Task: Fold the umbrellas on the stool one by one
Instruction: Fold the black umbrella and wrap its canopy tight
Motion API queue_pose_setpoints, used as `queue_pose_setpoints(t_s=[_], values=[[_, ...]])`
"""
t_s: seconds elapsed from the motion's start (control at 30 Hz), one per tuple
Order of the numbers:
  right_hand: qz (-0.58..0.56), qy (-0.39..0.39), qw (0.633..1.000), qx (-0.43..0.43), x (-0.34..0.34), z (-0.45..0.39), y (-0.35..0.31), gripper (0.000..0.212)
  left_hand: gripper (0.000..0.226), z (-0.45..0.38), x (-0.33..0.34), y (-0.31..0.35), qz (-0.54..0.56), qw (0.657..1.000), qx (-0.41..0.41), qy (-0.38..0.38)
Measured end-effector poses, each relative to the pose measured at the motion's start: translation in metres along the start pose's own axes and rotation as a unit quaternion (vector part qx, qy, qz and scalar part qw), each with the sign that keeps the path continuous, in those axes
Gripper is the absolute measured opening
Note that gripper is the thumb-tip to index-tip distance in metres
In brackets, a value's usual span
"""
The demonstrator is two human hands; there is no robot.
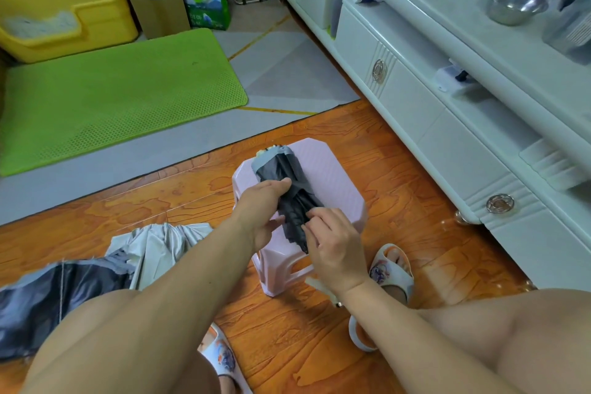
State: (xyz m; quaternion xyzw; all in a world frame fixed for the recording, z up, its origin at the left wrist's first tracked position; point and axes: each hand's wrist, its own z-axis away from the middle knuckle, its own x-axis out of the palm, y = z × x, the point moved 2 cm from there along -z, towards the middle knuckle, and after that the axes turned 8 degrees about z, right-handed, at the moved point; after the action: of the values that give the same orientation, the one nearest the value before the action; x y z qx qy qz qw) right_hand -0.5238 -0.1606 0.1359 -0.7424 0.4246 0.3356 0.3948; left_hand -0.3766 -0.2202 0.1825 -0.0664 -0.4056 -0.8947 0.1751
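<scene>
Where both hands [265, 206] grip, umbrella [289, 189] is covered.

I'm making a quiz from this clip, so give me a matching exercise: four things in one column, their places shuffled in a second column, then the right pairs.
Things:
1. dark umbrella
2. silver umbrella
3. steel bowl
4. green mat

Places:
A. on top of the white cabinet
B. on the pink stool, held by the left hand and right hand
C. in front of the yellow bin
D. loose on the wooden floor by the left knee

Pairs: 1-B, 2-D, 3-A, 4-C
</scene>
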Motion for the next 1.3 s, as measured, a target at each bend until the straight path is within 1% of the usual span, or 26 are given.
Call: queue_pose_setpoints(t_s=[0.1, 0.17, 0.27, 0.33, 0.37, 0.43, 0.47, 0.5, 0.57, 0.6, 0.67, 0.73, 0.77, 0.8, 0.83, 0.87, 0.9, 0.93, 1.0, 1.03, 1.07, 1.13, 1.17, 1.2, 1.27, 1.3], values=[[-0.010, -0.013, 1.000, 0.025, 0.003, 0.003, 0.001, 0.005, 0.016, 0.002, 0.001, 0.003, -0.018, 1.000, -0.005, -0.004], [-0.041, -0.045, 0.997, 0.043, 0.002, 0.003, -0.001, 0.012, 0.012, 0.001, 0.001, 0.003, -0.064, 0.998, 0.013, 0.000], [-0.087, -0.112, 0.990, 0.024, -0.005, 0.003, -0.003, 0.025, 0.012, -0.003, 0.003, -0.007, -0.139, 0.988, 0.066, 0.022], [-0.122, -0.126, 0.984, 0.008, -0.017, -0.005, 0.002, 0.030, 0.014, -0.005, 0.004, -0.019, -0.184, 0.976, 0.110, 0.040], [-0.133, -0.116, 0.984, 0.029, -0.025, -0.013, 0.007, 0.030, 0.015, -0.005, 0.005, -0.025, -0.206, 0.970, 0.124, 0.046], [-0.154, -0.076, 0.974, 0.146, -0.034, -0.044, 0.029, 0.033, 0.017, -0.004, 0.009, -0.033, -0.238, 0.959, 0.145, 0.057], [-0.166, -0.096, 0.958, 0.212, -0.034, -0.062, 0.043, 0.040, 0.019, -0.003, 0.010, -0.035, -0.238, 0.956, 0.158, 0.070], [-0.177, -0.163, 0.938, 0.249, -0.031, -0.078, 0.054, 0.049, 0.020, -0.003, 0.010, -0.036, -0.228, 0.955, 0.169, 0.084], [-0.179, -0.330, 0.901, 0.218, -0.019, -0.096, 0.059, 0.061, 0.020, -0.002, 0.010, -0.034, -0.194, 0.960, 0.177, 0.101], [-0.171, -0.384, 0.888, 0.185, -0.014, -0.098, 0.054, 0.062, 0.020, -0.002, 0.010, -0.033, -0.186, 0.961, 0.180, 0.099], [-0.131, -0.414, 0.888, 0.148, -0.009, -0.093, 0.039, 0.052, 0.020, -0.004, 0.009, -0.030, -0.187, 0.960, 0.188, 0.085], [-0.128, -0.399, 0.890, 0.178, -0.008, -0.080, 0.027, 0.039, 0.022, -0.010, 0.007, -0.021, -0.212, 0.952, 0.206, 0.079], [-0.176, -0.408, 0.869, 0.216, -0.008, -0.073, 0.022, 0.033, 0.022, -0.014, 0.006, -0.014, -0.233, 0.945, 0.220, 0.071], [-0.237, -0.437, 0.833, 0.242, -0.011, -0.065, 0.016, 0.030, 0.023, -0.018, 0.005, -0.008, -0.260, 0.935, 0.234, 0.051], [-0.282, -0.471, 0.798, 0.249, -0.015, -0.057, 0.010, 0.030, 0.023, -0.023, 0.006, -0.002, -0.293, 0.923, 0.247, 0.020], [-0.284, -0.505, 0.785, 0.220, -0.018, -0.054, 0.007, 0.033, 0.022, -0.027, 0.007, 0.003, -0.333, 0.907, 0.257, -0.016], [-0.248, -0.526, 0.795, 0.172, -0.022, -0.057, 0.009, 0.034, 0.021, -0.031, 0.009, 0.005, -0.379, 0.886, 0.262, -0.053], [-0.185, -0.520, 0.826, 0.114, -0.026, -0.066, 0.013, 0.030, 0.021, -0.034, 0.012, 0.004, -0.426, 0.862, 0.263, -0.082], [-0.015, -0.442, 0.897, 0.021, -0.034, -0.094, 0.031, 0.017, 0.019, -0.038, 0.016, -0.001, -0.489, 0.820, 0.274, -0.112], [0.034, -0.404, 0.914, -0.003, -0.038, -0.105, 0.043, 0.023, 0.018, -0.039, 0.017, -0.003, -0.503, 0.807, 0.285, -0.121], [0.045, -0.397, 0.917, -0.005, -0.041, -0.112, 0.056, 0.036, 0.017, -0.039, 0.019, -0.004, -0.511, 0.796, 0.299, -0.129], [0.001, -0.436, 0.899, 0.037, -0.037, -0.111, 0.073, 0.068, 0.014, -0.039, 0.022, -0.001, -0.516, 0.779, 0.326, -0.145], [-0.020, -0.449, 0.891, 0.056, -0.033, -0.106, 0.073, 0.072, 0.014, -0.041, 0.023, 0.002, -0.513, 0.771, 0.345, -0.154], [-0.045, -0.449, 0.890, 0.070, -0.026, -0.102, 0.070, 0.065, 0.014, -0.043, 0.024, 0.005, -0.510, 0.761, 0.366, -0.161], [-0.128, -0.425, 0.889, 0.110, -0.008, -0.100, 0.058, 0.035, 0.016, -0.045, 0.026, 0.011, -0.516, 0.746, 0.392, -0.153], [-0.155, -0.414, 0.888, 0.126, -0.002, -0.102, 0.052, 0.022, 0.017, -0.046, 0.026, 0.014, -0.514, 0.750, 0.395, -0.136]])
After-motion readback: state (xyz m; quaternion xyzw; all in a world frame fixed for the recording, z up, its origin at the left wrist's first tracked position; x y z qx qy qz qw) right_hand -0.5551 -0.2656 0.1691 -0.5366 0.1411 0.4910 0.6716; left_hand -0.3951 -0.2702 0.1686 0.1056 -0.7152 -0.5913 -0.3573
